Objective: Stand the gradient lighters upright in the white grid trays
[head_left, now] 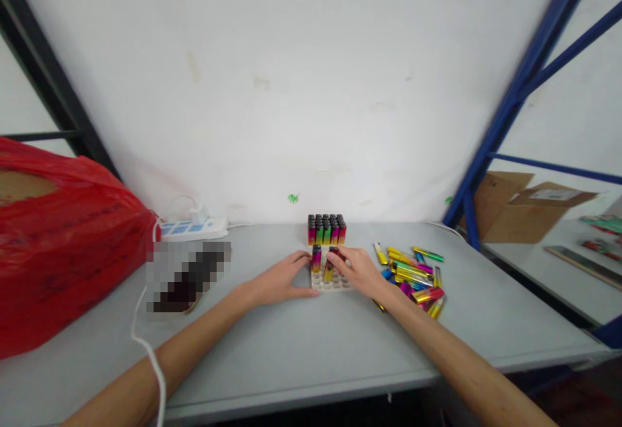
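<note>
My right hand [362, 270] pinches a red-and-gold lighter [329, 271] between thumb and fingers, upright over a white tray with round holes [335, 286]. My left hand [282, 279] grips the tray's left side, thumb at the front corner and fingers at the back corner. Close to those fingers, a purple-and-gold lighter with a black top [316, 260] stands in the tray. Part of the tray's right side is hidden by my right hand. Behind the tray, a block of upright lighters [327, 231] in pink, green and gold stands near the wall.
Loose shiny lighters [413, 271] lie piled right of my right hand. At left are a red plastic bag [72, 252], a white power strip [194, 228], a pixelated dark object [189, 278] and a white cable [140, 339]. A cardboard box [510, 213] sits beyond the blue frame [515, 90].
</note>
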